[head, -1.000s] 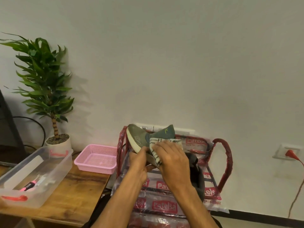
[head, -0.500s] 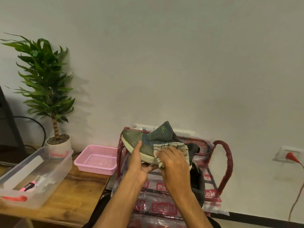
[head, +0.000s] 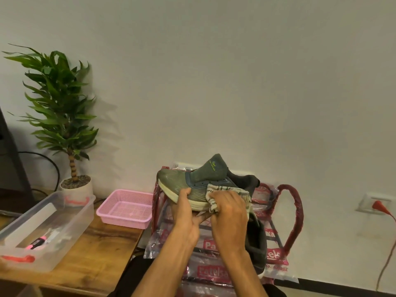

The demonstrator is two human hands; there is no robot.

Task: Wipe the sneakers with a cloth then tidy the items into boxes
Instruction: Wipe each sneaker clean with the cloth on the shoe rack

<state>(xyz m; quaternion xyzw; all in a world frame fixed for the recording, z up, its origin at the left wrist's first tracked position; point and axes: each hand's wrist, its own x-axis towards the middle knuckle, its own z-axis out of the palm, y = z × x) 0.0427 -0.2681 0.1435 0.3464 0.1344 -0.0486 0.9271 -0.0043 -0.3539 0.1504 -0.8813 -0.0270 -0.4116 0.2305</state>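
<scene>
A grey-green sneaker [head: 180, 182] with a pale sole lies level in mid-air, toe to the left. My left hand [head: 184, 213] grips its sole from below, thumb over the edge. My right hand [head: 229, 213] holds a cream checked cloth [head: 216, 195] pressed against the sneaker's side near the heel. A second dark sneaker [head: 256, 243] lies below, partly behind my right forearm, on a clear plastic bag [head: 211, 273] with red printing and red handles.
A pink mesh basket [head: 126, 209] sits on the wooden table [head: 98, 254] to the left. A clear plastic box [head: 42, 228] with red clips holds a pink marker. A potted plant [head: 64, 116] stands behind. A red plug [head: 378, 205] sits in a wall socket at right.
The sneaker has turned from toe-up to level and risen a little. My right hand has slid the cloth along its side toward the heel.
</scene>
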